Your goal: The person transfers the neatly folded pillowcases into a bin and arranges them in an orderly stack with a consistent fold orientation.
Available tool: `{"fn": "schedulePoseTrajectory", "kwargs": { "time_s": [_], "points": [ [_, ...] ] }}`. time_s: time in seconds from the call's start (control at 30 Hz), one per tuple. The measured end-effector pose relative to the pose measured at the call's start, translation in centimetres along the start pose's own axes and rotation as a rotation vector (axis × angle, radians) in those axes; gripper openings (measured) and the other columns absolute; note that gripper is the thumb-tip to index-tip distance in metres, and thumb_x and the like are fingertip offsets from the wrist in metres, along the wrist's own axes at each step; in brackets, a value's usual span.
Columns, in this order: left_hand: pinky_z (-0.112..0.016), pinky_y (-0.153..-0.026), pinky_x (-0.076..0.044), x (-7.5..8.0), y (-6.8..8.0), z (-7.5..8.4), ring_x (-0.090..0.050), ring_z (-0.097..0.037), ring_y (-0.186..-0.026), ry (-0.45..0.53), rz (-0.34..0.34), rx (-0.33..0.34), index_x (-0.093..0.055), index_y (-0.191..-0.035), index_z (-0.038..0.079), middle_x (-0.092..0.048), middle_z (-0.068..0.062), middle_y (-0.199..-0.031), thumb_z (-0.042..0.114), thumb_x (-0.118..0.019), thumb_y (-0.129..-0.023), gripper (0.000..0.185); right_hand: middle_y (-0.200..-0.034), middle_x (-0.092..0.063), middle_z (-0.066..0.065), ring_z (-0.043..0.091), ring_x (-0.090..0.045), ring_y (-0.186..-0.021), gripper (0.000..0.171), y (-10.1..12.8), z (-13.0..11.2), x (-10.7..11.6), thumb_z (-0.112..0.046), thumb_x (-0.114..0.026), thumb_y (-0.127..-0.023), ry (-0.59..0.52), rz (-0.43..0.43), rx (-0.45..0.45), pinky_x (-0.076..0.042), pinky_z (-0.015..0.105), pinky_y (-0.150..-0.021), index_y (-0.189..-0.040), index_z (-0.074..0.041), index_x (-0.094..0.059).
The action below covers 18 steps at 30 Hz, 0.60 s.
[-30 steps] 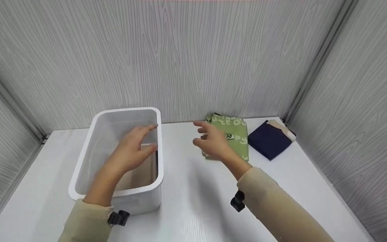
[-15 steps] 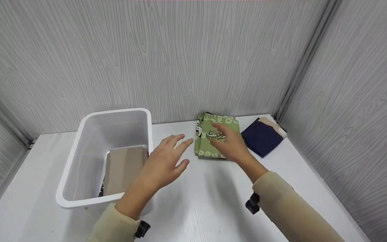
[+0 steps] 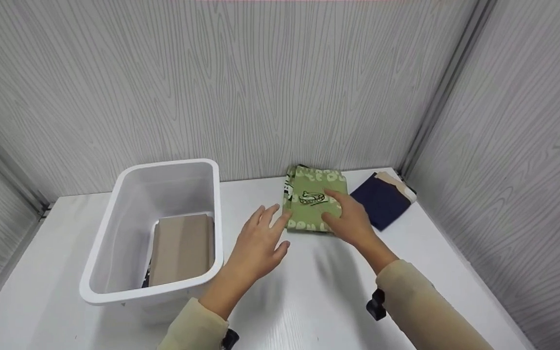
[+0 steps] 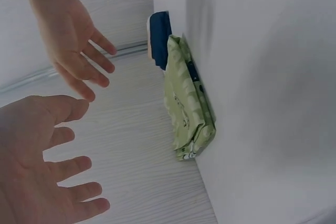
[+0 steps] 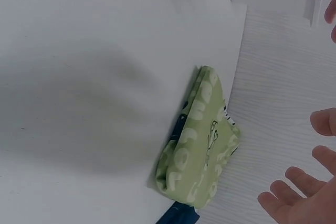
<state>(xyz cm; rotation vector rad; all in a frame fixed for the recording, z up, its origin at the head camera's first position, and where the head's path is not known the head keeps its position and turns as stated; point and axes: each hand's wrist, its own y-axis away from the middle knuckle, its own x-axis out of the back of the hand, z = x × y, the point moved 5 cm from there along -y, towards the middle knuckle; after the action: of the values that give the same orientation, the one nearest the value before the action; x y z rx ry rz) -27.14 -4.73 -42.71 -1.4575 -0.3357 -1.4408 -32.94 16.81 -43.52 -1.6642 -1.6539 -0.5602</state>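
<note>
A folded green cloth (image 3: 309,209) with pale lettering and a dark line drawing lies near the back wall. My left hand (image 3: 260,243) hovers by its near left corner, fingers spread and holding nothing. Over the cloth's right side hangs my right hand (image 3: 353,218), thumb and fingers apart and also bare. Both wrist views show a gap between the hands and the green cloth (image 4: 184,98). Just right of it lies a folded navy cloth (image 3: 382,201) with a beige and white end; part of it shows in the right wrist view.
A deep white bin (image 3: 217,214) stands on the left of the white table (image 3: 304,301). Inside it lies a folded beige-brown cloth (image 3: 183,250), with a dark patterned edge beside it. Grey wood-grain walls (image 3: 241,87) close off the back and sides.
My left hand has moved from over the bin rightward to the green cloth's near left corner. The right hand has shifted right across the cloth. The view has turned slightly right.
</note>
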Motion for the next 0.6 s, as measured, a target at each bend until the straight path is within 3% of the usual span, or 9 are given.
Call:
{"fn": "schedulePoseTrajectory", "kwargs": {
  "time_s": [0.27, 0.47, 0.6],
  "points": [
    [-0.058, -0.108, -0.04, -4.1, -0.5, -0.7, -0.043, -0.048, -0.134, -0.018, -0.016, 0.021, -0.054, -0.141, 0.014, -0.048, -0.02, -0.145, 0.023, -0.074, -0.088, 0.057, -0.15, -0.047, 0.015, 0.037, -0.04, -0.14, 0.062, 0.2, 3.2, -1.0, -0.016, -0.064, -0.09, 0.015, 0.008, -0.006, -0.035, 0.054, -0.113, -0.149, -0.011, -0.047],
    [-0.061, -0.108, -0.039, -6.6, -1.0, -1.0, -0.039, -0.05, -0.136, -0.034, -0.054, 0.036, -0.054, -0.141, 0.014, -0.048, -0.021, -0.144, 0.026, -0.072, -0.089, 0.057, -0.15, -0.046, 0.017, 0.037, -0.041, -0.14, 0.061, 0.5, 5.4, -2.0, -0.016, -0.067, -0.092, 0.105, -0.023, 0.001, -0.037, 0.054, -0.112, -0.149, -0.012, -0.047],
    [-0.062, -0.108, -0.039, -7.7, -1.0, -1.3, -0.039, -0.05, -0.136, -0.019, -0.049, 0.052, -0.055, -0.141, 0.013, -0.048, -0.021, -0.144, 0.025, -0.072, -0.09, 0.056, -0.148, -0.048, 0.02, 0.039, -0.045, -0.136, 0.059, 0.7, 6.4, -2.4, -0.018, -0.069, -0.092, 0.169, 0.006, 0.022, -0.041, 0.055, -0.108, -0.147, -0.012, -0.05]
  ]
}}
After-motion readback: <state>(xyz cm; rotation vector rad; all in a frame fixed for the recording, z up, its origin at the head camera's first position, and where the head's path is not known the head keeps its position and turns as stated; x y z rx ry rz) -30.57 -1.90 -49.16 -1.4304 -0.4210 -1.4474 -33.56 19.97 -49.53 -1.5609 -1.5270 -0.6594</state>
